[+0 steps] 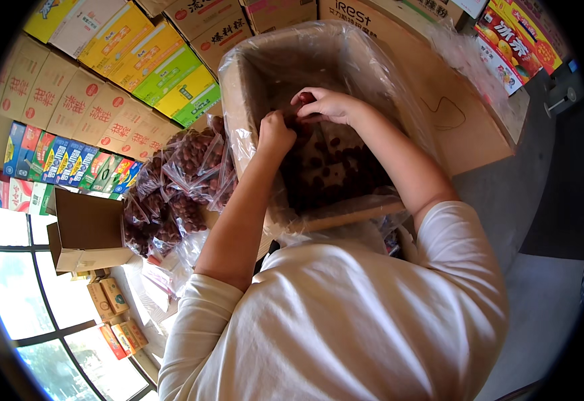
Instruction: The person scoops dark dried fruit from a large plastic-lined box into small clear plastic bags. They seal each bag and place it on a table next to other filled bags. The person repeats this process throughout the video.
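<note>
In front of me stands a deep cardboard box [241, 100] lined with clear plastic film, with loose dark red dates, apparently jujubes [322, 185], scattered over its bottom. My right hand [331, 106] is inside the box's opening, with one red date [306, 97] between its thumb and fingers. Close beside it, my left hand [277, 133] is curled with its knuckles up. Its fingertips are turned away, so what it holds is hidden. Dark red fruit shows in the shadow between both hands. Left of the box lie filled clear zip bags of dates [196, 155].
Stacked cartons [86, 105] and colourful drink cases [141, 60] line the left and far side. An open cardboard box [89, 225] stands left of the bags. A large flat carton [452, 115] with a loose string lies to the right, with crumpled plastic film [467, 65] beyond it.
</note>
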Demonstrator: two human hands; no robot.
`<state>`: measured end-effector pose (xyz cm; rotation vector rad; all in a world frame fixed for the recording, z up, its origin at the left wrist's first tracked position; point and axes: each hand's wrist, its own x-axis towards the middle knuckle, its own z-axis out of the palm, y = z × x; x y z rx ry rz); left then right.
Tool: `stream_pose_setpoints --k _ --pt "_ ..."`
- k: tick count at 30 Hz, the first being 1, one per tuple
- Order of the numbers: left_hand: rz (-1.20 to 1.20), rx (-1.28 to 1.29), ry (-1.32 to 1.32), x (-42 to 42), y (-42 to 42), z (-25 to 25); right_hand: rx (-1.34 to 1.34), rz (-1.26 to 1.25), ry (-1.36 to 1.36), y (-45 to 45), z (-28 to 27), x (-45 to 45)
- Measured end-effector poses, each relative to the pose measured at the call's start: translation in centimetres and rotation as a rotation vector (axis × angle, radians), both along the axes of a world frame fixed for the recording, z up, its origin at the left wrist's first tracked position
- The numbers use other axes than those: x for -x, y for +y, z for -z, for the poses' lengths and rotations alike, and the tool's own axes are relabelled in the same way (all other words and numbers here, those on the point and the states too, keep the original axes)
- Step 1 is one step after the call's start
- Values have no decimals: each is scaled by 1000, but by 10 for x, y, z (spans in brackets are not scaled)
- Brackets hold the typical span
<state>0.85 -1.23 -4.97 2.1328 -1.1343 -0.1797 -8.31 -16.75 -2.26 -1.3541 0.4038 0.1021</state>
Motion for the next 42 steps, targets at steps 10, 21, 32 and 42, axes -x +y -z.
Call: stream_pose_setpoints --k 10,21,32,42 --pt "-26 3 -9 6 3 -10 407 -152 128 -14 5 4" --pt "6 18 21 10 6 -21 699 -771 565 5 9 12" --pt "8 18 43 4 5 -15 1276 -45 243 -12 -116 51" --pt "33 212 5 8 -1 -8 1365 81 747 -34 -72 160"
